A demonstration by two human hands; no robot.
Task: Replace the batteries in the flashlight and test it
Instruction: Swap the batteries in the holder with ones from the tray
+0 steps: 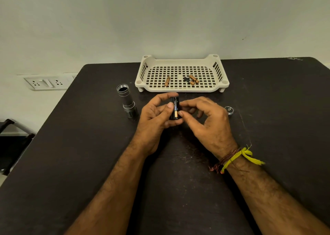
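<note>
Both hands pinch the battery holder [174, 109] above the surface [89, 145], left hand [155, 117] curled round it, right hand [201, 120] at the cell's end; risk: cell goes in w/ wrong polarity or slips, so flashlight [127, 101] fails test.

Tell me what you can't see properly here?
All in the head view:
- Battery holder: mostly hidden by both hands' fingers; its battery count is unclear.
- Battery print: too small to read.
- Flashlight inside: too dark.
- Batteries in the tray: too small to tell old from new.
</note>
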